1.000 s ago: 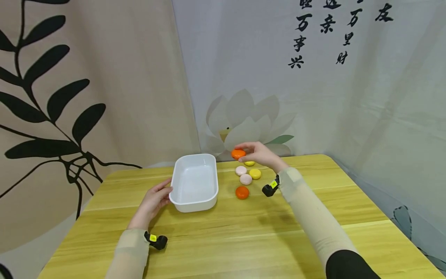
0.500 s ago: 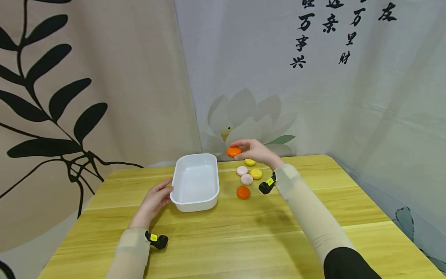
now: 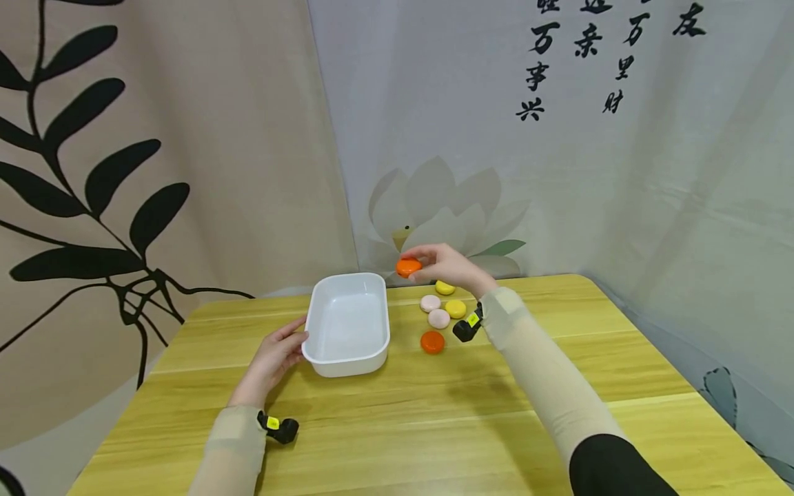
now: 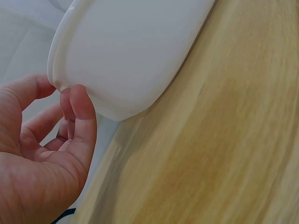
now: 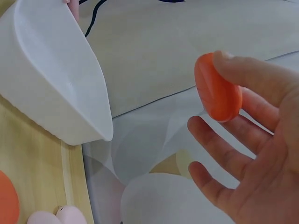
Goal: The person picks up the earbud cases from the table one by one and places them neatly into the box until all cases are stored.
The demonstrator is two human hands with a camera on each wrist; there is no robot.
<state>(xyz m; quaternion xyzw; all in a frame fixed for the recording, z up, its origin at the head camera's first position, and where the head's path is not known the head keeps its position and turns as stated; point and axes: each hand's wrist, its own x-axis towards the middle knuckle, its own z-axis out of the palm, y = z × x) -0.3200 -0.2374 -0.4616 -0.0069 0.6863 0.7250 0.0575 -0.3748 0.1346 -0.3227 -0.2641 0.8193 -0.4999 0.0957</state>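
Observation:
My right hand [image 3: 443, 265] pinches a glossy orange rounded disc [image 5: 218, 87] between thumb and fingers, held up above the back edge of the table. In the right wrist view the other fingers are spread beneath it. A white rectangular container [image 3: 346, 324] stands to its left, and nothing lies inside. My left hand [image 3: 277, 355] grips the container's left side, thumb and fingertips at the rim in the left wrist view. Below the right hand lie a second orange disc [image 3: 432, 342], two pale pink discs [image 3: 439, 319] and two yellow ones [image 3: 455, 308], one partly behind the hand.
The wooden table [image 3: 384, 441] extends in front of both arms and to the right. A fabric backdrop [image 3: 248, 138] printed with leaves, a lotus and characters hangs directly behind the table's back edge.
My right hand has carried the orange disc left and slightly upward, closer to the white container. The left hand, the container and the discs on the table stay where they were.

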